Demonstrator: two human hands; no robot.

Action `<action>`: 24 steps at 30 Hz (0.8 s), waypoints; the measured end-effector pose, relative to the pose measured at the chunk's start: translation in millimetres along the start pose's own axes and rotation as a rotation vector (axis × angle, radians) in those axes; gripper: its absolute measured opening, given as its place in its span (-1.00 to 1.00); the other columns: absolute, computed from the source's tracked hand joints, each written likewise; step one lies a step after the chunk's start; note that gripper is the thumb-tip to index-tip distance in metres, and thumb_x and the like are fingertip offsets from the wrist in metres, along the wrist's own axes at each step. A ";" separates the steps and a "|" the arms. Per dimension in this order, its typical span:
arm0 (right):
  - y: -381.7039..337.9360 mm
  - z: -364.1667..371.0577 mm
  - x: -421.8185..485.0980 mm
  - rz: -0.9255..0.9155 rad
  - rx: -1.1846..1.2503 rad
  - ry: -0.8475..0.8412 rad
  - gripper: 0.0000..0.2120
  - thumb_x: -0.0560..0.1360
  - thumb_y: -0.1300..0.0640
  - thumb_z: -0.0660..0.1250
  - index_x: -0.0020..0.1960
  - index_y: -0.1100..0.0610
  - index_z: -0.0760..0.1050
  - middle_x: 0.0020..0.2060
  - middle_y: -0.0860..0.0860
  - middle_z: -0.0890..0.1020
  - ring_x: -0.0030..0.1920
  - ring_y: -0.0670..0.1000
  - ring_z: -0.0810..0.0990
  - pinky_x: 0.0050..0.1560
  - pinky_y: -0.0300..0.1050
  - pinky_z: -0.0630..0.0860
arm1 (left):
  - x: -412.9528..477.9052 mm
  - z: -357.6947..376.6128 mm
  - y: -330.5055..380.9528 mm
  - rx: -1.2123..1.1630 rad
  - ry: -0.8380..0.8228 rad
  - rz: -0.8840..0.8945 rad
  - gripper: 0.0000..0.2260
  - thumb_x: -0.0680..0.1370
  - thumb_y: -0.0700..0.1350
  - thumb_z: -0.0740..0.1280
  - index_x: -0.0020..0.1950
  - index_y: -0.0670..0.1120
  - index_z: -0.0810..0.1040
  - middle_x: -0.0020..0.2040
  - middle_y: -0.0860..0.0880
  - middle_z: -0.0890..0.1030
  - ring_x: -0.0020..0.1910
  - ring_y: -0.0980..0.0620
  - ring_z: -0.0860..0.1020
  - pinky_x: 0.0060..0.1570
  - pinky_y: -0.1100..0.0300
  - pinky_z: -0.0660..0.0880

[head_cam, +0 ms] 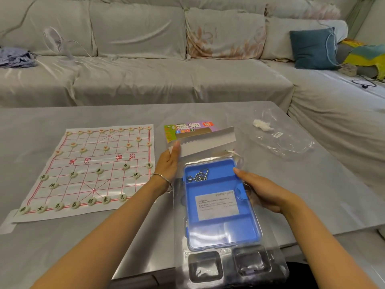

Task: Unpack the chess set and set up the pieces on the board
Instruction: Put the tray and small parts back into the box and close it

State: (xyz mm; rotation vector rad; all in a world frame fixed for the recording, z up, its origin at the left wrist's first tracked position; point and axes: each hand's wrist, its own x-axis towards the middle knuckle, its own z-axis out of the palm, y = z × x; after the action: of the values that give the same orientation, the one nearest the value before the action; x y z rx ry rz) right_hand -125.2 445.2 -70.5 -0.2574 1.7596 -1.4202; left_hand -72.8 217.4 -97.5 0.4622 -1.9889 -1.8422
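Most of the task looks done: the board (100,163) is laid flat on the left of the table (312,184), and pieces (91,201) are set on both sides. The near back row looks short at its right end, but that corner is covered by the left forearm, so nothing can be confirmed. Far-row characters are too small to be read, so placement can't be checked.

The printed box (187,128) is lying behind the hands, partly covered by a white flap (208,140). Neither hand is on the chess set.
- **Left hand** (168,161): fingers are held straight and together against the white flap.
- **Right hand** (268,195): laid along the right edge of a clear pack (277,236) with a blue tray (218,226) and metal rings (198,176) inside. The index finger is straight, the other fingers are hidden, and the grip can't be told.

The pack's near end hangs past the table edge and is blurred.
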 end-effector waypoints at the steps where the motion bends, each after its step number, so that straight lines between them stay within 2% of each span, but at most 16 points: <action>1: 0.0 -0.1 -0.1 0.008 0.003 -0.003 -0.73 0.58 -0.04 0.11 0.14 0.02 0.49 -0.04 0.04 0.70 -0.03 0.04 0.67 0.01 0.01 0.60 | 0.7 0.0 -1.5 -0.010 0.001 -0.011 -0.72 0.63 0.01 0.02 0.14 -0.05 0.47 -0.01 0.01 0.57 -0.11 0.19 0.53 -0.22 0.53 0.46; 4: -0.5 -2.3 0.2 -0.010 -0.003 0.003 -0.67 0.55 -0.05 0.15 0.28 -0.02 0.39 -0.01 0.02 0.69 0.01 0.06 0.67 0.04 0.08 0.57 | 1.2 0.1 -3.8 -0.041 -0.001 -0.035 -0.72 0.62 0.03 0.03 0.14 -0.04 0.48 -0.03 0.04 0.58 -0.09 0.18 0.55 -0.23 0.53 0.46; 7: -0.2 -6.5 2.2 -0.032 -0.044 0.023 -0.42 0.43 -0.11 0.23 0.42 -0.16 0.17 0.04 0.03 0.67 0.03 0.09 0.66 0.03 0.14 0.57 | 0.4 1.2 -4.0 -0.030 -0.015 -0.035 -0.71 0.63 0.02 0.02 0.15 -0.04 0.47 -0.01 0.03 0.57 -0.09 0.20 0.54 -0.24 0.55 0.44; 10: 0.7 -8.4 3.8 -0.031 -0.060 0.040 -0.24 0.37 -0.13 0.28 0.47 -0.26 -0.03 0.06 0.09 0.66 0.04 0.13 0.65 0.08 0.24 0.54 | 0.0 1.5 -3.3 -0.032 -0.019 -0.028 -0.69 0.63 0.01 0.01 0.18 -0.06 0.47 0.03 0.00 0.56 -0.10 0.24 0.52 -0.23 0.56 0.44; 12: 2.2 -9.2 5.8 -0.032 -0.055 0.038 -0.19 0.36 -0.15 0.30 0.47 -0.28 -0.07 0.07 0.10 0.66 0.06 0.15 0.64 0.16 0.35 0.45 | -0.9 1.3 -1.4 -0.040 -0.022 -0.034 -0.69 0.63 0.01 0.01 0.19 -0.06 0.46 0.00 0.03 0.55 -0.12 0.27 0.52 -0.26 0.57 0.43; 15: 2.6 -8.9 8.2 -0.033 -0.052 0.022 -0.29 0.38 -0.14 0.28 0.46 -0.25 0.04 0.08 0.09 0.65 0.06 0.15 0.64 0.19 0.37 0.41 | -1.9 -0.6 -0.6 -0.054 -0.024 -0.041 -0.72 0.63 0.01 0.01 0.16 -0.03 0.44 -0.04 0.07 0.55 -0.13 0.27 0.52 -0.26 0.55 0.45; 19: 0.8 -8.8 8.6 -0.043 -0.045 -0.003 -0.50 0.44 -0.09 0.24 0.37 -0.14 0.27 0.06 0.07 0.66 0.05 0.13 0.65 0.06 0.16 0.56 | -2.8 -2.3 -1.7 -0.039 -0.047 -0.044 -0.73 0.63 0.03 0.00 0.14 0.01 0.44 -0.05 0.10 0.56 -0.12 0.26 0.54 -0.23 0.52 0.47; 24: 8.5 -8.2 16.1 -0.096 -0.058 0.091 -0.48 0.41 -0.16 0.28 0.35 -0.14 0.32 0.09 0.01 0.65 0.05 0.07 0.65 0.16 0.25 0.49 | -3.3 -3.9 2.2 -0.023 -0.030 -0.017 -0.74 0.64 -0.01 0.00 0.12 -0.02 0.46 -0.08 0.14 0.56 -0.24 0.39 0.56 -0.27 0.56 0.42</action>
State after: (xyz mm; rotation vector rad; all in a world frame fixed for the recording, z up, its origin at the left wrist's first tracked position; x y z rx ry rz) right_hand -138.3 443.9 -85.6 -0.3159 1.8870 -1.4708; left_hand -68.0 215.9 -95.2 0.4487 -1.9873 -1.8909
